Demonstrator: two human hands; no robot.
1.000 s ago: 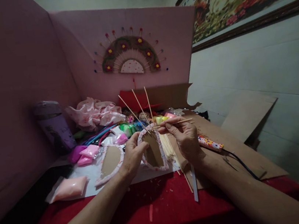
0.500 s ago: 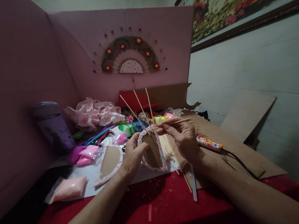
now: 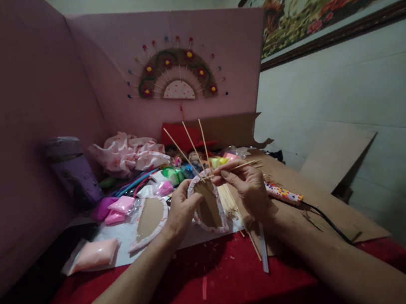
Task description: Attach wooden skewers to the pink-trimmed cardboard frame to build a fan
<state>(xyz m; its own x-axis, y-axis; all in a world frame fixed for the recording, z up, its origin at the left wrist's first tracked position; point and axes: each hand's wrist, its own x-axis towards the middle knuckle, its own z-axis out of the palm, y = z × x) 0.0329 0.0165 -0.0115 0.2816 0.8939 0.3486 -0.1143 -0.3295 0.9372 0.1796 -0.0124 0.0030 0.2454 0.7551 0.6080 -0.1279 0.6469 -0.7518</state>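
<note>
My left hand grips the left edge of a cardboard half-round piece whose rim is wrapped in pale floral cloth. Three thin wooden sticks fan upward from its top end. Pinched in my right hand is another wooden stick, held nearly level, its tip at the piece's upper edge beside the bases of the others. A second cloth-rimmed cardboard piece lies to the left of my left hand. Under my right hand is a bundle of loose sticks.
At right, a flower-patterned glue gun with a black cord lies on a cardboard sheet. Clay packets, crumpled cloth and a purple tumbler stand left and behind. A decorated fan hangs on the pink board.
Hardly anything differs. My right hand and its stick have shifted very slightly against the piece; the left hand keeps its hold, and the view has drifted a little.
</note>
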